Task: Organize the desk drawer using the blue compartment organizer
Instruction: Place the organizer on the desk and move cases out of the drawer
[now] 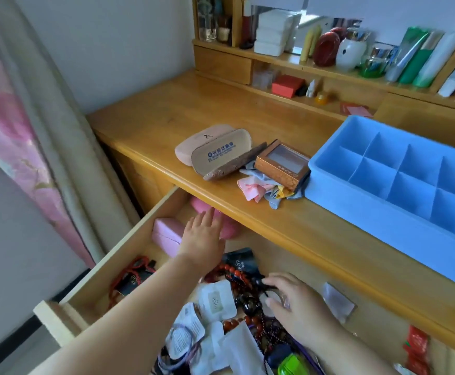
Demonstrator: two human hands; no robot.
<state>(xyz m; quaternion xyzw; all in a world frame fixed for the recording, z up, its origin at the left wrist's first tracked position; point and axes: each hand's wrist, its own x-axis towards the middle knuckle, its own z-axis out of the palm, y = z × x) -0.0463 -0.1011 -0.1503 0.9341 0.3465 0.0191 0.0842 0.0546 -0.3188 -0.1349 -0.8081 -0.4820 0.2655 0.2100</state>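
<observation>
two hands (202, 239) in one drawer (129, 247) — one blue organizer (383, 212)

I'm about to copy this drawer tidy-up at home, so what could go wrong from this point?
1. The right hand is in a tangle of bead strings; lifting one may drag out others or the white packets.
2. The left hand reaches far back under the desk edge, where the pink item is partly hidden.
3. The cloths by the blue organizer overhang the edge and might slip into the drawer.
</observation>
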